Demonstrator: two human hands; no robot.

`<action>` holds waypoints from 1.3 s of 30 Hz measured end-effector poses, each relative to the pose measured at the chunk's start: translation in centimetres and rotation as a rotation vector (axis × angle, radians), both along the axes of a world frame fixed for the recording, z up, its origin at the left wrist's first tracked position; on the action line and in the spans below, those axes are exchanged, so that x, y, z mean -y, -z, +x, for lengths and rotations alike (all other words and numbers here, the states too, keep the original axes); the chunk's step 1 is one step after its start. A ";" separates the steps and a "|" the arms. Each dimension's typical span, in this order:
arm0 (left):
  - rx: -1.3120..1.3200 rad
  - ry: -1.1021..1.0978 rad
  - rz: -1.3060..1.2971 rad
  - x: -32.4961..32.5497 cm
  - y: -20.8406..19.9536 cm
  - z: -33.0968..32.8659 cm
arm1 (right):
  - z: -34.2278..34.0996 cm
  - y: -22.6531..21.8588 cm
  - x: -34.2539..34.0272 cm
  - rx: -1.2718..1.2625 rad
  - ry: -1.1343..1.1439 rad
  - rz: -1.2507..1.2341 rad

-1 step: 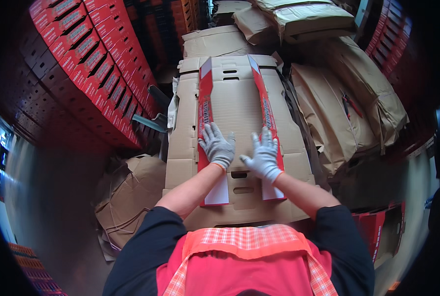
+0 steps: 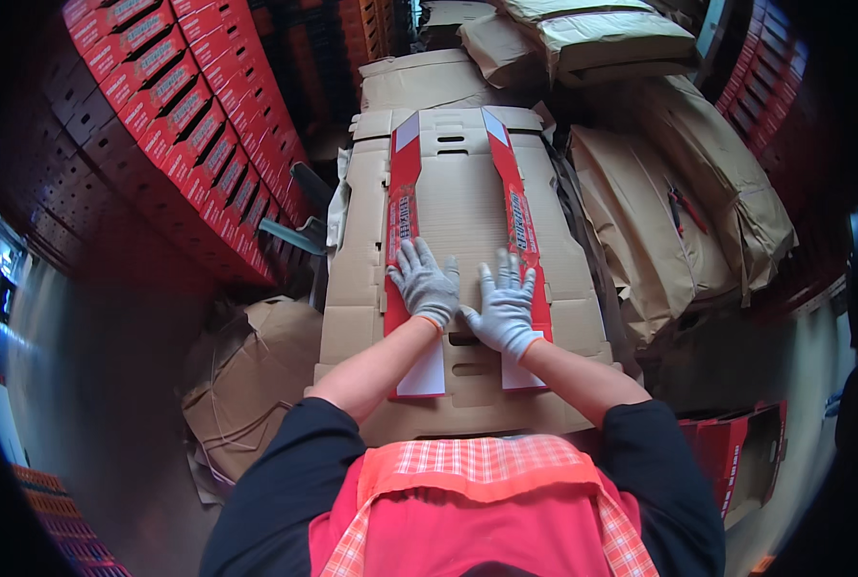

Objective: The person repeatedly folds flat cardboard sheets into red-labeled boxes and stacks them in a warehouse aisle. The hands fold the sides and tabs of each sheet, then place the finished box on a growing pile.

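While the person is leaning over a flat tan cardboard sheet, the left hand and the right hand, both wearing pale grey gloves with orange cuffs, are lying side by side near its middle. The left hand is staying free of any grip, its fingers spreading over the inner edge of the left red strip. The right hand is also lying open and is clasping nothing; its fingers are reaching onto the right red strip, and its thumb is pointing toward the left hand. How hard either hand is pressing, I cannot tell. Both strips are running lengthwise along the sheet, their white ends showing at the far and near sides, and bare cardboard is filling the space between them.

On the left, tall stacks of red boxes are rising beside the sheet, and a brown wrapped bundle is sitting lower down, near the person's left arm. To the right, large brown paper packages are lying close by, with red-handled pliers resting on top. Near the right elbow, a red box is standing, while an orange checked apron is covering the person's chest
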State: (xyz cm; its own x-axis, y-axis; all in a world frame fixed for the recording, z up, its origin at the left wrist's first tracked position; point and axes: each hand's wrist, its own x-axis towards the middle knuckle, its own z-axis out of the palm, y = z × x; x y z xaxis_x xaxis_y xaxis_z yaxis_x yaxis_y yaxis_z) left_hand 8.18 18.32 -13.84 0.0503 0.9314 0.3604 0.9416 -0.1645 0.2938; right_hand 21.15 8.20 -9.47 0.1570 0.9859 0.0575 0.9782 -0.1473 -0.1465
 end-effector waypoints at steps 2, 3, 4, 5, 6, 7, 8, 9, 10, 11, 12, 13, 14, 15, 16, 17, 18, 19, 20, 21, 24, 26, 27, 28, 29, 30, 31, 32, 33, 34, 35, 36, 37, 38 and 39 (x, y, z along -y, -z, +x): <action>0.500 0.210 0.000 -0.5 -0.5 -2.0 | -0.1 0.0 0.0 -0.124 -0.101 0.039; 0.638 0.344 0.108 -1.5 -0.8 -4.5 | 2.7 -0.3 0.1 -0.321 -0.171 0.164; 0.506 0.489 0.091 -3.0 -1.3 -9.7 | 5.9 -0.7 0.2 -0.636 -0.250 0.510; 0.525 0.390 -0.065 -2.4 -0.8 -13.8 | 10.0 -1.3 1.1 -0.677 -0.241 0.665; 0.202 0.619 0.210 -2.6 -0.6 -18.1 | 14.0 -1.9 2.0 -0.260 -0.263 0.834; -0.191 0.728 0.496 -2.3 -0.6 -21.7 | 17.1 -2.3 3.4 -0.047 -0.220 0.790; -0.352 0.923 0.509 -1.6 -0.5 -23.7 | 19.1 -2.6 4.5 0.165 -0.341 0.687; -0.368 1.054 0.270 -1.4 -0.7 -24.2 | 19.8 -2.8 4.6 0.304 -0.639 0.485; -0.331 1.222 0.104 -0.5 -1.0 -23.9 | 19.9 -3.1 5.0 0.409 -0.937 0.350; -0.253 1.216 0.105 -0.3 -1.8 -22.4 | 19.0 -3.5 4.9 0.283 -1.057 0.103; -0.180 1.123 0.069 0.0 -2.9 -20.2 | 17.2 -3.8 4.7 0.169 -0.968 0.111; -0.141 1.038 0.100 0.0 -4.3 -18.2 | 15.7 -4.7 3.7 0.085 -0.946 0.093; -0.118 0.867 0.094 0.2 -5.9 -16.3 | 14.4 -5.6 2.8 0.012 -0.849 0.045; 0.037 0.845 0.129 -0.1 -7.7 -14.8 | 13.2 -6.6 2.4 -0.093 -0.876 0.328; 0.172 0.794 0.135 -0.3 -9.5 -13.7 | 12.1 -7.5 2.2 -0.282 -0.827 0.399; 0.364 0.708 0.180 0.0 -11.0 -13.0 | 11.4 -8.6 2.2 -0.355 -0.696 0.557; 0.394 0.701 0.285 0.5 -12.3 -12.5 | 11.0 -9.7 2.4 -0.422 -0.607 0.704; 0.322 0.777 0.271 1.7 -13.0 -12.2 | 11.0 -10.7 2.9 -0.442 -0.577 0.836; 0.274 0.784 0.294 2.9 -13.6 -12.3 | 11.0 -11.8 3.6 -0.330 -0.644 0.791; 0.071 0.836 0.312 4.6 -13.8 -12.3 | 10.8 -12.4 4.6 -0.299 -0.752 0.655; -0.313 0.960 -0.322 9.4 -14.1 -12.6 | 9.7 -13.9 7.9 -0.334 -0.814 -0.201; -0.250 1.238 -1.090 11.4 -14.6 -12.8 | 8.4 -14.3 10.0 -0.334 -0.883 -0.831; -0.340 1.230 -1.377 11.6 -15.0 -12.8 | 7.9 -14.5 10.5 -0.424 -0.867 -1.076; -0.253 1.206 -1.457 11.7 -15.5 -12.6 | 7.4 -14.5 11.1 -0.379 -0.841 -1.104; -0.213 1.252 -1.474 11.3 -16.1 -12.4 | 7.1 -14.7 11.2 -0.396 -0.784 -1.083; -0.205 1.297 -1.503 10.8 -16.6 -12.2 | 7.0 -14.8 11.2 -0.351 -0.712 -1.074; -0.292 1.146 -1.519 10.0 -17.0 -12.0 | 7.1 -14.9 11.0 -0.323 -0.729 -1.037; -0.416 1.177 -1.378 9.1 -17.1 -11.8 | 7.6 -14.9 10.4 -0.311 -0.746 -0.966; -0.573 1.091 -1.153 8.3 -17.0 -11.9 | 8.0 -14.6 9.8 -0.359 -0.812 -0.889; -0.640 1.120 -0.918 7.5 -16.5 -11.9 | 8.7 -14.2 8.9 -0.305 -0.788 -0.724; -0.643 0.949 -0.735 6.5 -15.7 -12.1 | 9.1 -13.3 8.1 -0.210 -0.805 -0.325; -0.598 0.849 -0.486 5.6 -14.6 -12.3 | 9.8 -12.2 6.7 -0.112 -0.839 0.063; -0.445 0.756 -0.154 4.9 -13.1 -12.8 | 10.6 -10.9 5.6 -0.075 -0.744 0.248; -0.275 0.590 0.185 4.2 -11.2 -13.0 | 11.0 -9.0 4.5 -0.137 -0.636 0.336; -0.185 0.448 -0.122 3.5 -9.1 -12.9 | 11.0 -6.6 3.6 -0.266 -0.505 0.331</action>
